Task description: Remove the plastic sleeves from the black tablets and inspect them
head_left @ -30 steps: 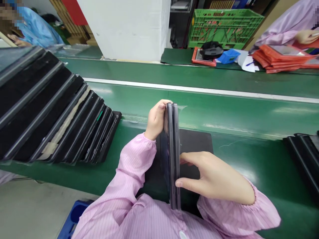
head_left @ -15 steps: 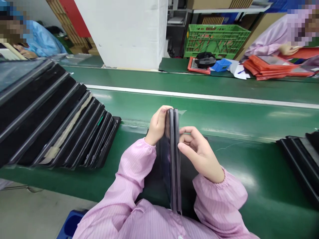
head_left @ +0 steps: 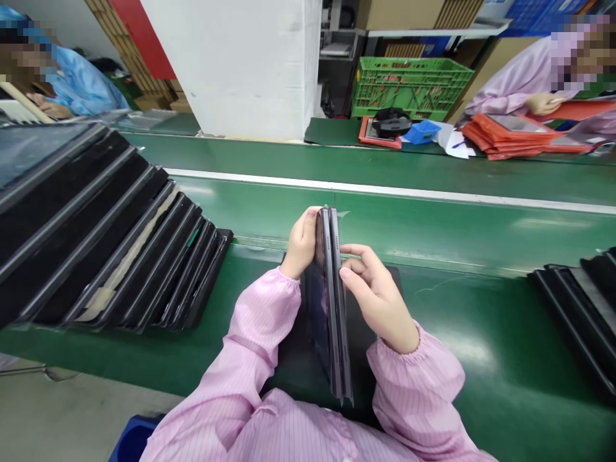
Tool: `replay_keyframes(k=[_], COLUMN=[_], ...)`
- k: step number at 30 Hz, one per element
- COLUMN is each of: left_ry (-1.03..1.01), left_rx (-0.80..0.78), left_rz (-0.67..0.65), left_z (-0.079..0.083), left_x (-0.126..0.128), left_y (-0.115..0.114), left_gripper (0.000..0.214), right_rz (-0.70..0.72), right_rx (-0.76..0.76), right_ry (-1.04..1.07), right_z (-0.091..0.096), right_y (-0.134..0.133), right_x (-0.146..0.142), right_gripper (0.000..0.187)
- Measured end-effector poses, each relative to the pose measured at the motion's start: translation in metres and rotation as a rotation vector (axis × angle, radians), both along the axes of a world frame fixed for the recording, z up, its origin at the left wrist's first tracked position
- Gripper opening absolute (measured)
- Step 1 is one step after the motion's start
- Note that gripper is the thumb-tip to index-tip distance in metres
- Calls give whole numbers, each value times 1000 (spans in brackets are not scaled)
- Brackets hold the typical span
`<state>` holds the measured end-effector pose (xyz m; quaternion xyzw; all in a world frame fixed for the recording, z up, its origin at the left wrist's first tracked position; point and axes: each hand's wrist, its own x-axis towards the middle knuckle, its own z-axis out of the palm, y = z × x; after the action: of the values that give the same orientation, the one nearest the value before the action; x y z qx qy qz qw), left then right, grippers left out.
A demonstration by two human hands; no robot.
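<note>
Two dark grey tablets (head_left: 333, 301) stand on edge, face against face, in front of my body, with thin clear film sticking out past their edges. My left hand (head_left: 303, 244) grips them at the far left side, fingers wrapped behind the upper end. Against the right tablet's outer face rests my right hand (head_left: 378, 292), its fingers curled and the thumb and index fingertips touching that face. Whether those fingertips also pinch the film I cannot tell. Beneath the tablets lies a black mat (head_left: 363, 359) on the green bench (head_left: 481, 333).
A row of leaning, film-wrapped tablets (head_left: 120, 237) fills the left side; more dark slabs (head_left: 575, 321) lean at the right edge. Across the bench are orange sleeves (head_left: 510, 138), a green crate (head_left: 409, 86) and a white pillar (head_left: 240, 70). Two co-workers sit beyond.
The tablets have tilted slightly, their upper end shifting a little left with both hands. My right hand stays against the right tablet. The view has shifted slightly.
</note>
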<state>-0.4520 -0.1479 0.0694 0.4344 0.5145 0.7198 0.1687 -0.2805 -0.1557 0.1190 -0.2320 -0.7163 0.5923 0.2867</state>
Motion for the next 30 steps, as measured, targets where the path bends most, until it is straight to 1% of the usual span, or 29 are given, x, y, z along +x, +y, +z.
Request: replay_keyframes(k=[2,3,6,8,10,12,16,19,24,28,29,30], left_ry=[7,15,59,90,115,150,257,318,399,475,504,519], left_rx=[3,6,21,33,45,59,94,135,183,176,167,145], left_rz=[-6,-12,-46,-69,-85,-91,-77,-68,-54,28,82,168], left_z=[2,3,9,12,16,21,28,32,37,39,39,37], left_x=[2,3,9,14,18,22,29,33,39,35,32,27], left_y=[-2,-3,-9,-14,-19,-23,-31,-35,-41,-43,-42,-41], left_gripper=[54,53,49,46,45,44,43,40,40,40,38,37], right_rz=[-5,-10,-27,-30,-24,-19,-20,-39,-95,-145,-168,-202], right_rx=[15,32,125,191,237,278,378,449,586,683,693,698], right_ry=[-28,-59,-214,-302,-353,-398,-465,-476,-427,-292,-249,-200], right_z=[1,2,8,14,20,24,29,29,28,25,24,22], right_y=[-2,-4,-12,-17,-22,-26,-32,-35,-38,-33,-32,-30], right_x=[1,1,1,2,4,8,16,20,23,22,21,20], right_gripper=[32,39,59,66,68,65,51,39,29,11,8,5])
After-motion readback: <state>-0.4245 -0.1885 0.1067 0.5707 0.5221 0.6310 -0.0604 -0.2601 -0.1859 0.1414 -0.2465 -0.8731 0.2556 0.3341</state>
